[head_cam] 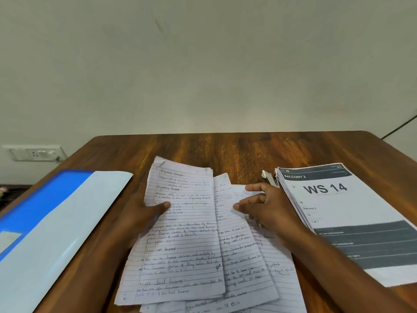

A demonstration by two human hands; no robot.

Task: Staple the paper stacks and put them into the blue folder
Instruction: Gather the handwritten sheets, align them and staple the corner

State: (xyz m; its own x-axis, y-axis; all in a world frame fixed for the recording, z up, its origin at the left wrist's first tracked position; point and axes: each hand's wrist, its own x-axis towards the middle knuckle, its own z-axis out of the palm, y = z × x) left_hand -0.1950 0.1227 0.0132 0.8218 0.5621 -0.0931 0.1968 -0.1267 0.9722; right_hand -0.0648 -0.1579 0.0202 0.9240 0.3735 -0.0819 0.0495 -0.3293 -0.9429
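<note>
My left grip (pixel 144 213) pinched the handwritten sheets (pixel 180 233); my right grip (pixel 268 208), fingers spread, touched the loose pages (pixel 239 256) underneath.

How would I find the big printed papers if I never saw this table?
Start at the brown wooden table and look to its right side, beside the right hand. The printed stack lies there. Unlike the handwritten lined pages in the middle, it has dark bands and big letters, "WS 14".
</note>
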